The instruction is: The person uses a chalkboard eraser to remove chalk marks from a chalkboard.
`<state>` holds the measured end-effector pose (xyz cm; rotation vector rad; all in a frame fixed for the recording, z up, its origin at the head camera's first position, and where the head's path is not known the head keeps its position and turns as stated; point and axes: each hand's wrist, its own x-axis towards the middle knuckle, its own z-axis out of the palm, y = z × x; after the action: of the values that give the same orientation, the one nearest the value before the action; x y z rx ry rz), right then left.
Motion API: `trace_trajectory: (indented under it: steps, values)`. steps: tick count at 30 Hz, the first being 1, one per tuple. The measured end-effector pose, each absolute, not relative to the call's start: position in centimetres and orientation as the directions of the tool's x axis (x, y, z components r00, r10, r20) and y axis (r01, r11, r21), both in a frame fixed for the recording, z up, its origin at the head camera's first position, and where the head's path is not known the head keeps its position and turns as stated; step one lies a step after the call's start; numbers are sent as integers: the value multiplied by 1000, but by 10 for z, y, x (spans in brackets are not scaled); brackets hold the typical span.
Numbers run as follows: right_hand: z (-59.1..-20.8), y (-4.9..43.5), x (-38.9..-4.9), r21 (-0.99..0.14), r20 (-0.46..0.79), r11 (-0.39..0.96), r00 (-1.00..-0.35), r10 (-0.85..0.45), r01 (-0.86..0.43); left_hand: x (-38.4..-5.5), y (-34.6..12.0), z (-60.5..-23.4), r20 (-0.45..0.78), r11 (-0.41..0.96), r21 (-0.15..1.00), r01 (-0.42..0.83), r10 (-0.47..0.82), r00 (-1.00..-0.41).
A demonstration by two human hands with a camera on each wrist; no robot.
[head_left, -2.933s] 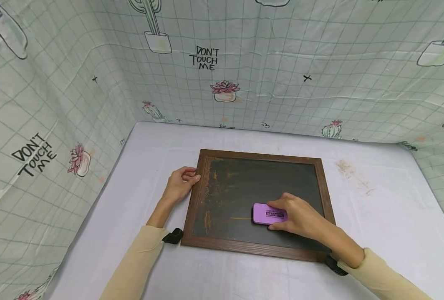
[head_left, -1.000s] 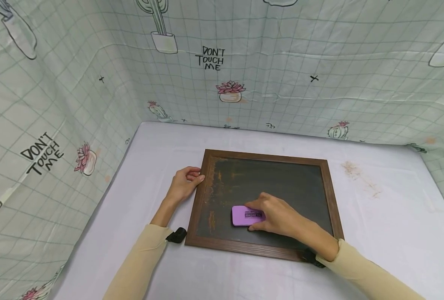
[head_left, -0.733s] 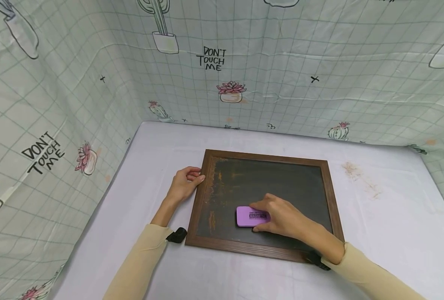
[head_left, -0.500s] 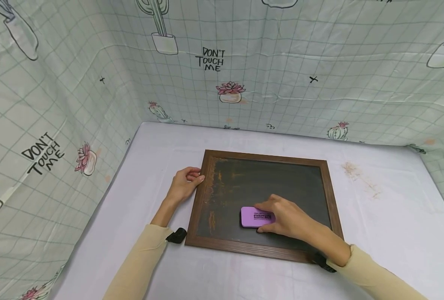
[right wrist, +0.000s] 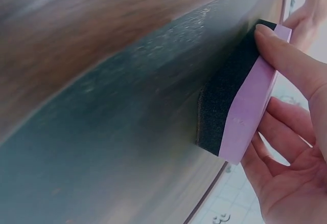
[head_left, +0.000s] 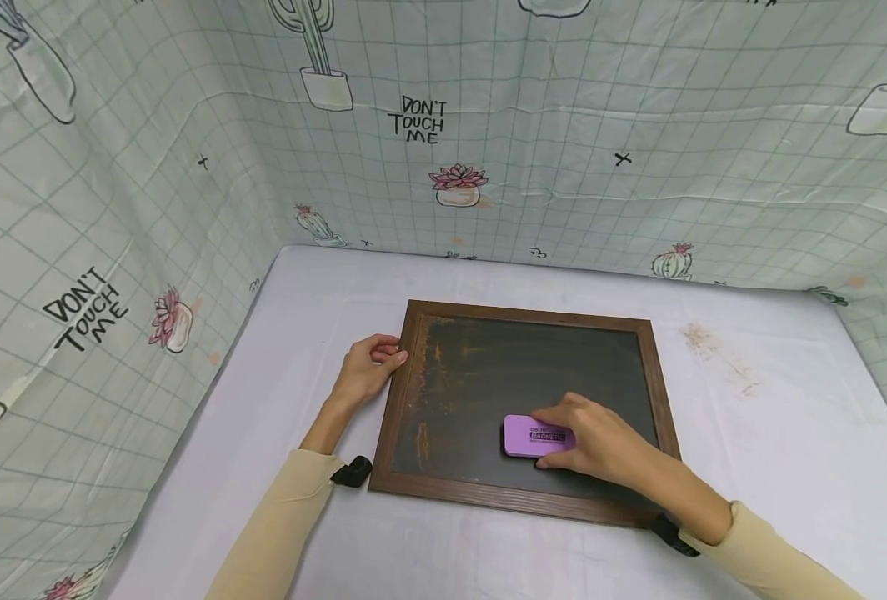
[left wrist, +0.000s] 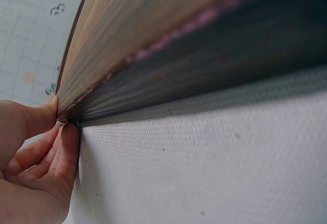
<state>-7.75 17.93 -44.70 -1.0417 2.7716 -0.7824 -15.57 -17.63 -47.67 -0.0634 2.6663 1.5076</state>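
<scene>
A chalkboard (head_left: 556, 358) in a brown wooden frame (head_left: 481, 494) lies flat on the white-covered table. Orange smears (head_left: 423, 442) mark its left part, while the right part looks mostly dark. My right hand (head_left: 601, 439) grips a purple eraser (head_left: 520, 436) printed "MAGNETIC" low on the board, thumb and fingers on opposite edges. In the right wrist view the eraser's black felt (right wrist: 225, 98) faces the board. At the frame's left side, my left hand (head_left: 363, 369) pinches the edge; the left wrist view has its thumb (left wrist: 41, 117) at the frame's upper edge and fingers below.
Orange-brown dust (head_left: 702, 340) is scattered on the table (head_left: 781, 417) right of the board. Cloth printed with a grid and cacti (head_left: 548, 125) hangs behind and on both sides. Black camera mounts (head_left: 353, 472) sit at both wrists.
The eraser in my right hand slid left along the board, then back right. A thin orange streak seen earlier left of the eraser is gone. My left hand keeps its place on the frame.
</scene>
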Motion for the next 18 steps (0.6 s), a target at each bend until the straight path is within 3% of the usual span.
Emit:
trace_trajectory:
  steps: [18]
  values:
    - [-447,214,-64,-487,92,693,-820,-564,-531,-155,-175,-476,-84,495,866,-71,4,-996]
